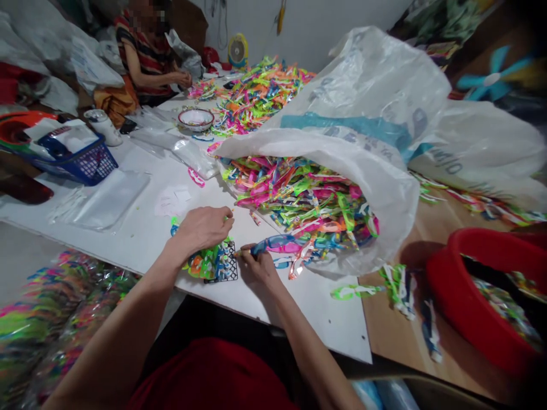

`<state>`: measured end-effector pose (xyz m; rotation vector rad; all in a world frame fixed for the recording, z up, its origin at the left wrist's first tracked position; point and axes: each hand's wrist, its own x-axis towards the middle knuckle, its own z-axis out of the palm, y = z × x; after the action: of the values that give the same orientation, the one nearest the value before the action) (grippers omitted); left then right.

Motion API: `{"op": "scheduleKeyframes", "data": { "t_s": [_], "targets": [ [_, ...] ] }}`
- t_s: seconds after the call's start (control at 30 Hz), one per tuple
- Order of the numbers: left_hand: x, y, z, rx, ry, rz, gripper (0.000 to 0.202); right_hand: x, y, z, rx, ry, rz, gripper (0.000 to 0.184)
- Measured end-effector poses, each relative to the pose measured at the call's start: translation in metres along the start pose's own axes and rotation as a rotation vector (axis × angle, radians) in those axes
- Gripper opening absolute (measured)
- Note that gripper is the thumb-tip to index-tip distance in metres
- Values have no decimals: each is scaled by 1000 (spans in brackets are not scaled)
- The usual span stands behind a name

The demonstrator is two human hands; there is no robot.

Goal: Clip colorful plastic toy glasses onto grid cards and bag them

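Note:
My left hand rests palm down on a small stack of bright plastic toy glasses lying on a black grid tray at the near edge of the white table. My right hand pinches a blue and pink pair of toy glasses beside that tray. Just right of it, a big white plastic sack lies on its side, open toward me, spilling many coloured toy glasses.
A red tub of packed pieces stands at the right. A blue basket, a white bowl and clear plastic bags sit on the left. A seated person works at the far end by another colourful heap.

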<state>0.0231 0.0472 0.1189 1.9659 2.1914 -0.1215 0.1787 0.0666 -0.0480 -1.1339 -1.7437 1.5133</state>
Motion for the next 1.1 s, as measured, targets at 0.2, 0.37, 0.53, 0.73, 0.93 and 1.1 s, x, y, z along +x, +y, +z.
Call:
{"op": "scheduleKeyframes", "data": {
  "t_s": [0.2, 0.37, 0.53, 0.73, 0.93, 1.1],
  "targets": [
    [-3, 1, -3, -48, -11, 3, 58, 9, -20, 6, -538, -101, -109, 20],
    [0, 1, -6, -63, -30, -22, 65, 16, -55, 26, -1044, -186, -29, 28],
    [5, -1, -4, -4, -27, -77, 56, 17, -57, -16, -1015, -340, -135, 20],
    [6, 0, -4, -9, -28, -84, 55, 10, -34, -93, -1317, -87, -62, 25],
    [4, 1, -6, -12, -30, -90, 55, 42, -41, -38, -1246, -101, -175, 24],
    [2, 1, -6, -24, -25, -111, 55, 46, -44, -39, -1199, -91, -203, 23]
  ]
}}
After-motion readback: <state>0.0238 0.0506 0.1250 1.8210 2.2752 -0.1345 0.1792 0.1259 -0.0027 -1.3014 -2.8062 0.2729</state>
